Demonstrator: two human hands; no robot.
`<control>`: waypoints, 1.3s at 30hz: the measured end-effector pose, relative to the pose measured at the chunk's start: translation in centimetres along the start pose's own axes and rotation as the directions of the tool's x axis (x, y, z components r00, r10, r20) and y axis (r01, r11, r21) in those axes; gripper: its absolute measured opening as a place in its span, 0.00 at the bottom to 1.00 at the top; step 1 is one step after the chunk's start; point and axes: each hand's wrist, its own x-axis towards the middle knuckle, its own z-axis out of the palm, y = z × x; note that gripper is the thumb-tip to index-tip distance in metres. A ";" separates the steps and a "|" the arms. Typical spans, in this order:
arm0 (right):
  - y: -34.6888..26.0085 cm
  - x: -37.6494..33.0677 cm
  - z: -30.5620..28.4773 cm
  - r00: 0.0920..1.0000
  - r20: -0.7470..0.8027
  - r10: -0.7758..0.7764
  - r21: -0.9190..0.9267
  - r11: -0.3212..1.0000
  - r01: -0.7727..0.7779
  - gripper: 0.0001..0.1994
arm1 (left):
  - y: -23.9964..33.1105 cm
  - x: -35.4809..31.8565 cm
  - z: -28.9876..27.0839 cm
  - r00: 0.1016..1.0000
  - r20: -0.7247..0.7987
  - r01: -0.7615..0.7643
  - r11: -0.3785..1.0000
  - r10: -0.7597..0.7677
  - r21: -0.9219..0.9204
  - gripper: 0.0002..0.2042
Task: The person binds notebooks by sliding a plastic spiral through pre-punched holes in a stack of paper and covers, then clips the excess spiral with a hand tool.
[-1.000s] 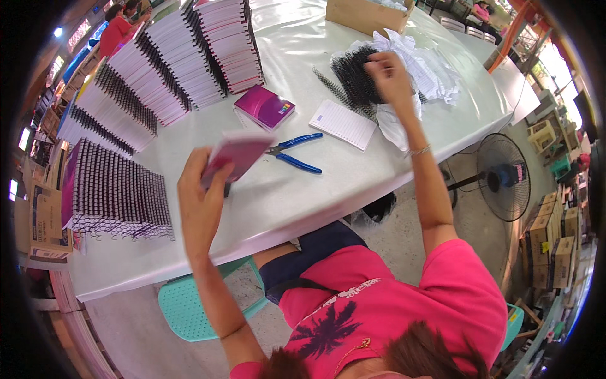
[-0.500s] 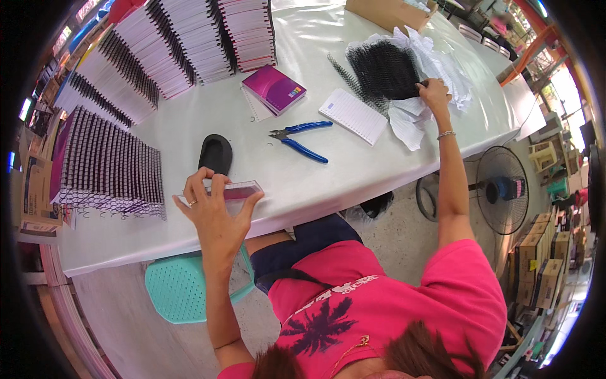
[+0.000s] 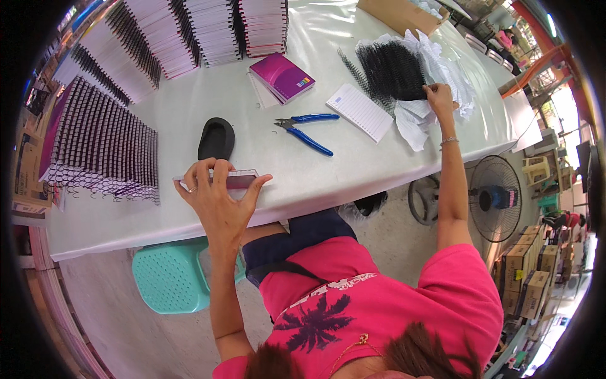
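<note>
My left hand (image 3: pixel 218 199) grips a small notebook (image 3: pixel 235 179) on edge at the near rim of the white table (image 3: pixel 315 177). A black oval pad (image 3: pixel 216 139) lies just beyond that hand. My right hand (image 3: pixel 440 100) reaches far right and pinches at a heap of black wire spirals (image 3: pixel 394 66) lying on crumpled white paper (image 3: pixel 435 82). Between the hands lie blue-handled pliers (image 3: pixel 306 129), a white lined pad (image 3: pixel 360 112) and a purple-covered notebook (image 3: pixel 282 77).
Rows of spiral-bound notebooks (image 3: pixel 101 145) cover the table's left and far side (image 3: pixel 208 31). A cardboard box (image 3: pixel 394 14) stands at the far edge. A teal stool (image 3: pixel 170 278) sits under the table, a floor fan (image 3: pixel 495 199) at the right, stacked cartons (image 3: pixel 524 271) beyond.
My left hand brought the notebook down from the air to the table's near edge. My right hand slid from the top of the spiral heap to its right side.
</note>
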 end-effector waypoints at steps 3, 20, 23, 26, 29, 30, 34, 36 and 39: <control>-1.0 0.3 -1.4 0.988 0.145 0.044 0.084 0.995 -0.057 0.16 | -0.1 0.0 -0.1 1.000 -0.012 0.006 1.000 -0.006 -0.007 0.22; -11.1 -3.7 -10.4 0.991 0.094 -0.091 0.996 0.005 -0.094 0.16 | -0.8 0.3 0.8 0.997 -0.074 -0.015 0.997 0.009 -0.077 0.18; -16.6 -7.0 -11.9 0.948 0.124 -0.294 0.964 -0.192 -0.186 0.17 | -0.9 0.1 1.0 0.993 -0.115 -0.043 0.995 0.033 -0.092 0.18; -22.8 -11.3 -11.2 0.905 0.110 -0.410 0.989 -0.046 -0.141 0.17 | -0.9 0.1 1.0 0.997 -0.073 -0.001 0.994 -0.008 -0.114 0.17; -26.9 -15.5 -12.2 0.689 0.186 -0.700 0.976 0.214 -0.046 0.13 | -0.2 0.4 0.9 0.995 -0.103 -0.003 0.997 -0.006 -0.080 0.17; -27.7 -16.6 -12.2 0.616 0.263 -0.743 0.954 0.296 -0.049 0.12 | -0.2 0.6 0.9 0.996 -0.084 0.004 0.996 -0.012 -0.087 0.16; -30.3 -21.0 -11.5 0.536 0.233 -0.811 0.914 0.371 0.165 0.08 | -0.3 0.7 0.4 0.999 -0.050 0.001 0.995 -0.005 -0.096 0.15; -30.5 -21.6 -11.4 0.514 0.229 -0.827 0.906 0.375 0.199 0.08 | -0.2 0.6 0.3 0.999 -0.048 -0.002 0.996 -0.003 -0.091 0.15; -30.6 -22.0 -11.2 0.485 0.211 -0.849 0.892 0.371 0.260 0.08 | -0.2 0.5 0.5 0.999 -0.047 0.010 0.997 -0.014 -0.081 0.16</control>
